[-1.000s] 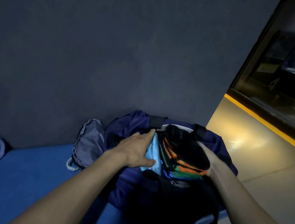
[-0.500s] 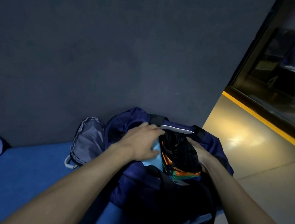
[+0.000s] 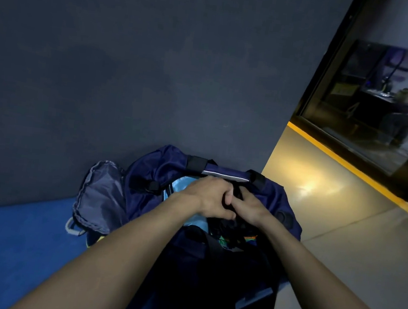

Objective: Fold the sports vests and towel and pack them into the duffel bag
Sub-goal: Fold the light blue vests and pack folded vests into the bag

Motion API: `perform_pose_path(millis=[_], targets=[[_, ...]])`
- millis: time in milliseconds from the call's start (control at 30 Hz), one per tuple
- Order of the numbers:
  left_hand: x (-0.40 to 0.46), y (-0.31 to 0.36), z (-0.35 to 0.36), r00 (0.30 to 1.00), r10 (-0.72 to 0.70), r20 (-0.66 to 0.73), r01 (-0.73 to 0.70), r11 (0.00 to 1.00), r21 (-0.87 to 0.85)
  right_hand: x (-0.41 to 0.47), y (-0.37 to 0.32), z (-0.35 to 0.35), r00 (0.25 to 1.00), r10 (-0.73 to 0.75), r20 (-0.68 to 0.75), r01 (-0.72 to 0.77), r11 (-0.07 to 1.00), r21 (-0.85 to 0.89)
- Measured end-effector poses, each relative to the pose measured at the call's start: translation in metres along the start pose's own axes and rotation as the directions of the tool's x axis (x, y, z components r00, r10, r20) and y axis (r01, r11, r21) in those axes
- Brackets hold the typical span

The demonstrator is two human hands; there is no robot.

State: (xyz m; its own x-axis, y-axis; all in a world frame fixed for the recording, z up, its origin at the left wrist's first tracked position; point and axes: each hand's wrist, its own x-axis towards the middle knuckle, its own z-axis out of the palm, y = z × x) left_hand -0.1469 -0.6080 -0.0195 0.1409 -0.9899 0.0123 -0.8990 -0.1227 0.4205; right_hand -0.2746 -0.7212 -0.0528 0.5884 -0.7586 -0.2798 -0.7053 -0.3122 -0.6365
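A: Hands meet over the mouth of the duffel bag (image 3: 276, 200). Left hand (image 3: 208, 198) has fingers curled, knuckles up, on top of the packed cloth; right hand (image 3: 250, 209) touches it, fingers bent down into the opening. Whether either actually pinches fabric, can't tell — fingertips are hidden.

B: Contents?

A: Light blue towel (image 3: 181, 185) on the left side inside the bag, dark vests (image 3: 230, 229) with orange and green trim beside it on the right. All already in.

B: Step advice?

A: Probably tamping the stack down. Better to press flat with palms, keep folds square, and tuck the trim below the rim so a zip wouldn't snag.

B: Room around?

A: Bag sits on a blue mat (image 3: 9, 246), back against the dark wall (image 3: 156, 72), so no room behind. Grey drawstring sack (image 3: 98, 198) just beside it on the left. Mat edge falls right under the bag's right side; glossy floor (image 3: 342, 221) beyond. Open space is left and toward the person.
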Motion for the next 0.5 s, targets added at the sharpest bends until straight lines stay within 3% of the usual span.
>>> perform_pose_path(millis=[133, 233, 333, 400, 500], targets=[[-0.004, -0.006, 0.002, 0.998, 0.02, 0.054, -0.026, 0.994, 0.11, -0.014, 0.004, -0.011, 0.996, -0.003, 0.091, 0.005, 1.0, -0.028], [-0.003, -0.007, 0.002, 0.996, 0.01, 0.087, -0.024, 0.986, 0.167, -0.035, 0.002, -0.02, 0.981, 0.048, 0.189, 0.007, 0.96, -0.279], [-0.001, -0.001, 0.002, 0.992, -0.008, 0.13, -0.021, 0.974, 0.223, -0.059, -0.003, -0.033, 0.977, 0.075, 0.199, 0.03, 0.878, -0.477], [-0.001, -0.001, 0.001, 0.989, -0.028, 0.144, -0.005, 0.974, 0.226, -0.078, -0.003, -0.049, 0.98, -0.008, 0.198, 0.093, 0.901, -0.425], [-0.005, -0.003, 0.003, 0.986, -0.021, 0.163, -0.016, 0.975, 0.222, -0.097, -0.003, -0.081, 0.984, -0.141, 0.113, 0.159, 0.973, -0.166]])
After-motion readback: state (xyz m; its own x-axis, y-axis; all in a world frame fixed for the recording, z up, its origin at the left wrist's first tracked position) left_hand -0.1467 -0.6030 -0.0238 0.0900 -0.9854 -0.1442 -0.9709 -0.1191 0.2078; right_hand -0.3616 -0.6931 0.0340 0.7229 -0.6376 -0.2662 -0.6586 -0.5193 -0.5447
